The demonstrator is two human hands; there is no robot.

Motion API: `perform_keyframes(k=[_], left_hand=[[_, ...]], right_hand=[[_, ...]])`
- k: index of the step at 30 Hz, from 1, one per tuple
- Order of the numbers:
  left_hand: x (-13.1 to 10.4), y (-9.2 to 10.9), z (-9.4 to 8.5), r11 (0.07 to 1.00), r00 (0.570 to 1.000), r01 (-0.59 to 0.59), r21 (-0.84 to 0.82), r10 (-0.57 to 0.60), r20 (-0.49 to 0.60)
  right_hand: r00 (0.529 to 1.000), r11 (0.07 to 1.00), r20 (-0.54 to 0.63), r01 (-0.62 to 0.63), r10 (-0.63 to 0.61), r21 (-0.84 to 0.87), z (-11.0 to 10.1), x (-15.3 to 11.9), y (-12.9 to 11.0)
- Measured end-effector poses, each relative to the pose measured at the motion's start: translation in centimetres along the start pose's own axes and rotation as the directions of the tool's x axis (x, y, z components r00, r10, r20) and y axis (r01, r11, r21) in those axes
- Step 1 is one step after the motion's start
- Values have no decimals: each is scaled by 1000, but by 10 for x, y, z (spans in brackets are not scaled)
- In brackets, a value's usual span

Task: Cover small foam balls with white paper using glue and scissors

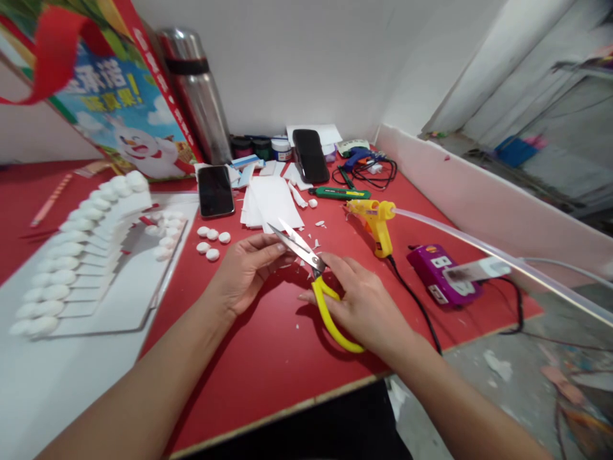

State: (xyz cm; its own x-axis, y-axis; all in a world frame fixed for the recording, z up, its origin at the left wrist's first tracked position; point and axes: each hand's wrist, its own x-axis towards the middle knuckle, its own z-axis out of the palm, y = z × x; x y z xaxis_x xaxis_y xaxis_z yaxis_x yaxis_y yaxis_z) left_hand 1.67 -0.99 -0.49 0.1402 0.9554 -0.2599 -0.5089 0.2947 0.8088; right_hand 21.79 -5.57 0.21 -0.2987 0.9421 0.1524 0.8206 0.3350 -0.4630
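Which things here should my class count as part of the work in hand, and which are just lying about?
Probably part of the work:
- scissors, in the right hand
- white sheets
- white discs
- stepped model
- glue gun

Probably just lying about:
- flask
- phones
- bag

Wearer's-eye view over the red counter (230, 383)
The single head-worn camera looks forward and down from close by, reaching the white wall (297, 64) behind.

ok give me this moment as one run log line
right hand: holds scissors, blades parted | left hand: beside blades, grip unclear | ahead: paper | right side: glue gun | left side: white model
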Motion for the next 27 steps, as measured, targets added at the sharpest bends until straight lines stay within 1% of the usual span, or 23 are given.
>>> perform_keyframes(k=[3, 5, 8, 9, 11, 14, 17, 20, 22, 24, 27], left_hand=[[0, 0, 0, 1000, 1000, 15, -7, -15, -7], [0, 0, 0, 1000, 1000, 27, -5, -27, 6], [0, 2, 0, 999, 997, 45, -17, -44, 58], [0, 2, 0, 999, 996, 47, -22, -45, 79], [-1, 4, 0, 998, 993, 49, -33, -45, 110], [-3, 5, 0, 998, 991, 47, -45, -41, 128], [-3, 6, 0, 998, 990, 39, -51, -32, 135], [-3, 5, -1, 999, 988, 26, -42, -19, 154], [-3, 5, -1, 999, 986, 19, -44, -11, 164], [-3, 5, 0, 999, 989, 9, -41, -2, 149], [-4, 4, 0, 999, 994, -37, 6, 36, 101]], right_hand=[[1000, 1000, -6, 14, -14, 11, 0, -1, 2], [1000, 999, -5, -6, 6, 46, -4, 0, 2], [994, 983, -1, -106, 108, 149, -14, 4, 0], [989, 977, -5, -144, 147, 155, -18, 7, 0], [978, 975, -13, -204, 206, 87, -24, 13, 1], [968, 962, 4, -248, 250, -115, -26, 22, 3], [956, 915, 29, -271, 292, -300, -23, 29, 2], [944, 848, 19, -286, 329, -445, -18, 34, -3], [946, 821, 13, -274, 324, -500, -16, 37, -6], [954, 810, 21, -241, 298, -535, -16, 39, -10], [966, 812, 87, -154, 244, -563, -20, 41, -17]])
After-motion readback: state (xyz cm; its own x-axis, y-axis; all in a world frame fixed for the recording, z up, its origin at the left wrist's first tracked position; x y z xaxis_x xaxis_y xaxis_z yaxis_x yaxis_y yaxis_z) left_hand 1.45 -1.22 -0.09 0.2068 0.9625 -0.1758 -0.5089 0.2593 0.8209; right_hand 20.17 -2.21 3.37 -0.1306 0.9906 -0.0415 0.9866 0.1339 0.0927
